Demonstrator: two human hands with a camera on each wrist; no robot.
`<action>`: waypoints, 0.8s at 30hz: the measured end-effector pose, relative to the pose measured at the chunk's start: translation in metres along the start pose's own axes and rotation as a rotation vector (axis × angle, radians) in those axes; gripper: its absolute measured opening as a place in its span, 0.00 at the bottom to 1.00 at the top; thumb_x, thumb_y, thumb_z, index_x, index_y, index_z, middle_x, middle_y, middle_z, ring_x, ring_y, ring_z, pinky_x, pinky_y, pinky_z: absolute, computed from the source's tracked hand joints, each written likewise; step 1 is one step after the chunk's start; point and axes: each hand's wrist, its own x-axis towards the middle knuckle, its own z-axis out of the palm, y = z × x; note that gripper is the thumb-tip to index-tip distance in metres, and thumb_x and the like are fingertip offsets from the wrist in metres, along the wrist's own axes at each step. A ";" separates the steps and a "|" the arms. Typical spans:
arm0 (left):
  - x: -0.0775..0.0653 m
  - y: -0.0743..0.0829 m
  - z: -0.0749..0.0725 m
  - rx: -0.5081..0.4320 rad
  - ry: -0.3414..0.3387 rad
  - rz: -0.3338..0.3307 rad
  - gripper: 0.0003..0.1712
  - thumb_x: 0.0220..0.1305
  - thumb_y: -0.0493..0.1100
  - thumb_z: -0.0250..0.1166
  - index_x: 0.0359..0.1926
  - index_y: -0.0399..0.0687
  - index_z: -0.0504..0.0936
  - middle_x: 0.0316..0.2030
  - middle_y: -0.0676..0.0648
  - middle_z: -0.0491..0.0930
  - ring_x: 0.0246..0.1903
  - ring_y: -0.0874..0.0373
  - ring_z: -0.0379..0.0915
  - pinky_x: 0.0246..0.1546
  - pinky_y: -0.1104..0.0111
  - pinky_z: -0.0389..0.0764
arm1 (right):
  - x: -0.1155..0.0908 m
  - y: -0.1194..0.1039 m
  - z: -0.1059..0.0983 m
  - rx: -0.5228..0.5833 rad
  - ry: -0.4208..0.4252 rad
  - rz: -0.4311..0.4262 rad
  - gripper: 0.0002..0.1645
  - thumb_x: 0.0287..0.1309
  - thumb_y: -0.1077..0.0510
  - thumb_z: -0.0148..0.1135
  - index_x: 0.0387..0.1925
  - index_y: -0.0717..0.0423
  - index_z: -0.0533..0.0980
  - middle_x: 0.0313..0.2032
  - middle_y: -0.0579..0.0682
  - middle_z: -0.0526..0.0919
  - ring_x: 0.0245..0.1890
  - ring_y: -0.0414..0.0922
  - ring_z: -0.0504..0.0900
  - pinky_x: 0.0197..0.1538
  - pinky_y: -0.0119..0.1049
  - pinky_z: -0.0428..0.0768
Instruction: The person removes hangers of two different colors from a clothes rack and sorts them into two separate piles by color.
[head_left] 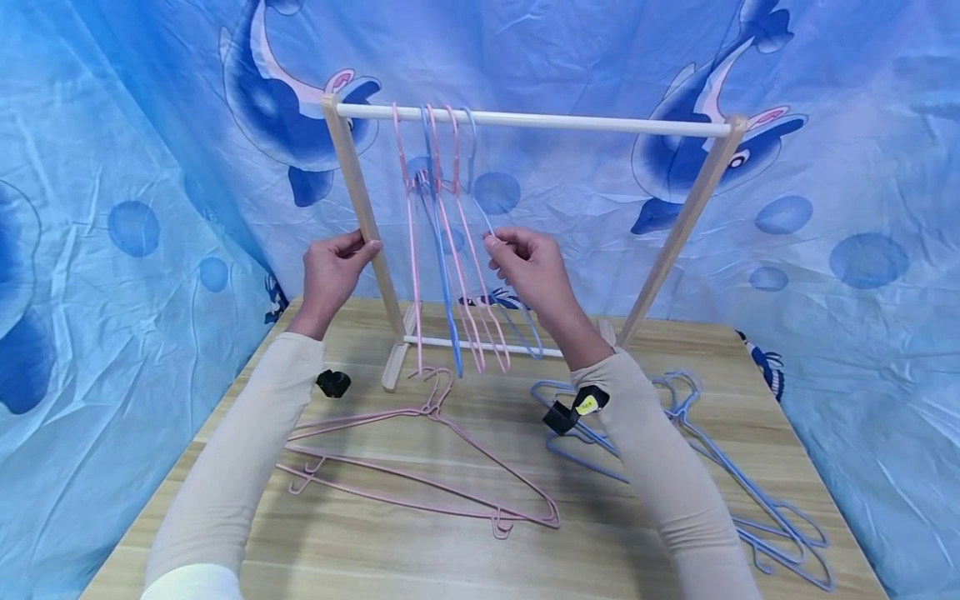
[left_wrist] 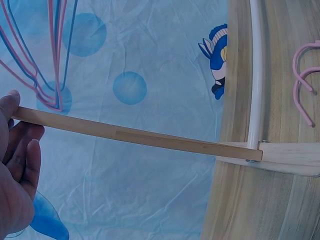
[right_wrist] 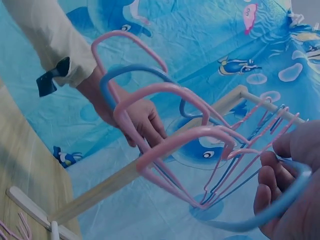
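Observation:
My left hand grips the left wooden post of a small clothes rack, thumb on the near side. On the rack's white top rod hang pink hangers and blue hangers, bunched toward the left end. My right hand pinches the rightmost blue hanger between thumb and fingers, partway down its sloping side. That hanger's hook sits over the rod. In the left wrist view, fingers lie around the post's upper part.
Pink hangers lie on the wooden table in front of the rack. More blue hangers lie at the right, partly behind my right forearm. A lower white bar joins the rack's feet. A blue dolphin-print curtain stands behind.

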 end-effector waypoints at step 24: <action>0.000 0.002 -0.001 0.026 -0.001 -0.010 0.28 0.66 0.58 0.69 0.62 0.50 0.84 0.52 0.40 0.87 0.50 0.55 0.85 0.51 0.66 0.84 | -0.007 -0.018 -0.022 -0.155 0.125 -0.146 0.13 0.71 0.55 0.64 0.47 0.59 0.86 0.27 0.49 0.83 0.29 0.44 0.80 0.33 0.32 0.77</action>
